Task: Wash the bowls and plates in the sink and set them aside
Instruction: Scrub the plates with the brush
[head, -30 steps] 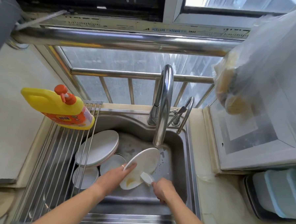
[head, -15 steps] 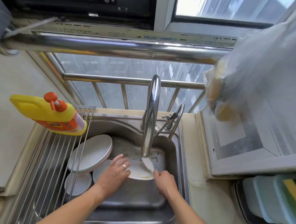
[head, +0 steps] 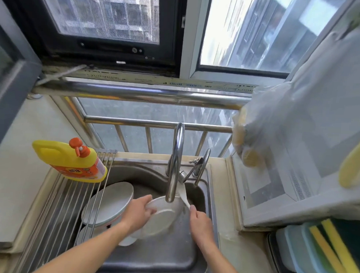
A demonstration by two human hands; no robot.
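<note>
2 hands: left hand (head: pixel 138 213) gripping plate (head: pixel 162 216) rim, right hand (head: pixel 199 223) pinching brush (head: pixel 184 196) beside faucet (head: pixel 174 167).

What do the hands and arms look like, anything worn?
Both forearms are bare as far as the frame shows: no sleeves, no gloves, no watch. The left hand and the right hand are uncovered; motion blur hides any ring.

a kitchen window (head: pixel 243 31) fills the wall, bright with daylight. just left of it is a dark-framed mesh screen (head: pixel 102 11). below the window runs a steel guard rail (head: pixel 143 93). a pale stone countertop (head: pixel 12 181) lies below the window, to its left.
</note>
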